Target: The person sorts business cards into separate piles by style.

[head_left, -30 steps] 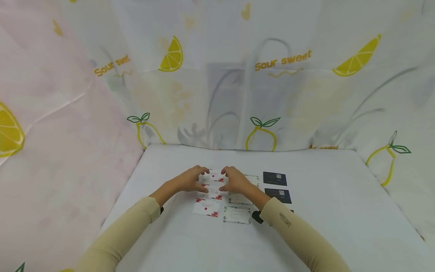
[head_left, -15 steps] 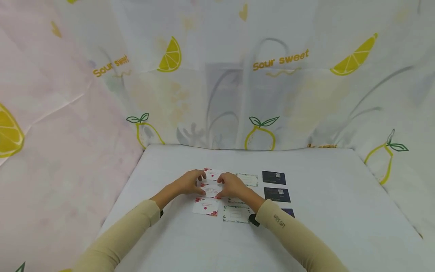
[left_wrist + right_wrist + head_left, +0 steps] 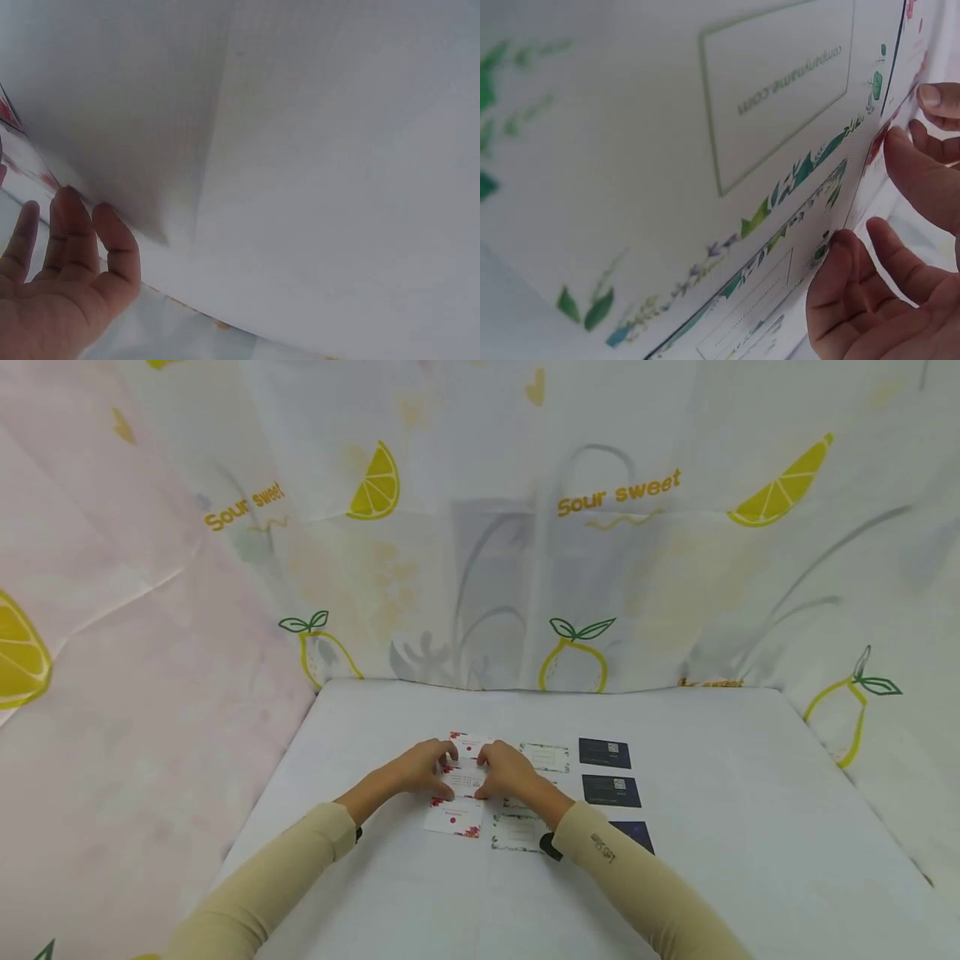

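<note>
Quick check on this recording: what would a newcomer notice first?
Likely the yellow lemon slices printed on the cloth behind the white table. Then the left hand and right hand, on either side of the middle red-flowered card. The dark cards stand out too, in a column at the right.

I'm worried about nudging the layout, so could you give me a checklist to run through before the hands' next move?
1. Left hand beside the left edge of the middle rectangular white card with red flowers: ok.
2. Right hand on that card's right side: ok.
3. Both hands pressing firmly: cannot tell.
4. Middle rectangular white card with green leaf border uncovered in the head view: not ok, mostly hidden.
5. Near rectangular dark-blue card fully visible: not ok, beige fabric sleeve overlaps it.
</note>
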### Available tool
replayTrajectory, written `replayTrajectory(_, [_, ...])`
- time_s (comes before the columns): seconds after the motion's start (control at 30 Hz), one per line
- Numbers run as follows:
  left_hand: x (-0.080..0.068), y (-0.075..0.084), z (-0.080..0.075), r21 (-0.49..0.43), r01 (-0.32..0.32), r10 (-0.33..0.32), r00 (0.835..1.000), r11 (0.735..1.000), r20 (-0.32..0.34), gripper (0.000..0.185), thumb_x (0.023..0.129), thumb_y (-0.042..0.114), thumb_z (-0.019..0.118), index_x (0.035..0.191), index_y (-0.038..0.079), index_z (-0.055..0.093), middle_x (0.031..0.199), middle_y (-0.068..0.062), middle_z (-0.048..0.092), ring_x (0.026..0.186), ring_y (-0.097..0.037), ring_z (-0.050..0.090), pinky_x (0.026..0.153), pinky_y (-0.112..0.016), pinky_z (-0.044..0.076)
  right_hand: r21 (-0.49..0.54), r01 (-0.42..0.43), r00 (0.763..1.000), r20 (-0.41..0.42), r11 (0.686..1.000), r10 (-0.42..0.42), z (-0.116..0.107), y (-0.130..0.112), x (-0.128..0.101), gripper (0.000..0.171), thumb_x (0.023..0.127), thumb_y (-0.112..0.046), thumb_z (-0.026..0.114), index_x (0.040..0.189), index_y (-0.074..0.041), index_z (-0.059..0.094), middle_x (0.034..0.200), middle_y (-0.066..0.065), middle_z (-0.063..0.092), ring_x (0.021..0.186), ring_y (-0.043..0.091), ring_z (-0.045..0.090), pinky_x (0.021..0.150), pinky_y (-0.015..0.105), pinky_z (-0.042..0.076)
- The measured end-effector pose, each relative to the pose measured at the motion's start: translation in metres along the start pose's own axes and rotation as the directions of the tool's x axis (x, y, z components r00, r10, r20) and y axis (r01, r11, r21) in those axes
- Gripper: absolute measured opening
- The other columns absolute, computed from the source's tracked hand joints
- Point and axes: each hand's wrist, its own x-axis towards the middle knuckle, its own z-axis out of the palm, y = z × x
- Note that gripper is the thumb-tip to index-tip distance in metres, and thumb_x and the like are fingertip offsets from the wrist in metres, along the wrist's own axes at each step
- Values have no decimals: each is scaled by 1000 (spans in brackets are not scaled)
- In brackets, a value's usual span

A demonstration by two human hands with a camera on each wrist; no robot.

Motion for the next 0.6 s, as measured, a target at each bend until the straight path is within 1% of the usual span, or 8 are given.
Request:
replayTrajectory(0.13, [0, 1, 1, -1, -2, 2, 1000, 1000, -5, 55, 71, 21, 90, 116, 12, 60, 103, -5, 61, 85, -17, 54, 81, -33, 49, -16, -14, 1000, 0, 1000, 14, 2, -1, 2, 52, 70, -26, 90, 111, -9, 64, 109, 4, 59, 90, 17, 53, 90, 39, 48])
replayTrajectory(0.23, [0, 1, 3, 12, 3, -3, 1000, 1000, -7, 54, 71, 20, 90, 115, 12, 60, 104, -5, 60, 85, -17, 53, 81, -33, 49, -41, -3, 1000, -4, 999, 2, 2, -4, 1, 52, 70, -26, 90, 111, -9, 64, 109, 4, 59, 90, 17, 54, 90, 38, 49])
replayTrajectory(0.4, [0, 2, 5, 28, 32, -32, 999, 999, 2, 52, 72, 20, 90, 115, 13, 60, 105, -5, 59, 86, -17, 53, 81, -33, 49, -68, 21, 1000, 5, 997, -21, 3, -7, -1, 49, 71, -24, 90, 110, -8, 65, 108, 5, 60, 90, 17, 54, 88, 38, 49])
replayTrajectory(0.6, [0, 2, 5, 31, 34, -33, 999, 999, -6, 52, 73, 20, 89, 116, 13, 60, 105, -6, 58, 87, -17, 53, 83, -33, 50, -81, 10, 1000, 17, 997, -9, 4, -7, 1, 45, 73, -23, 88, 109, -9, 65, 107, 3, 61, 90, 17, 55, 89, 37, 49])
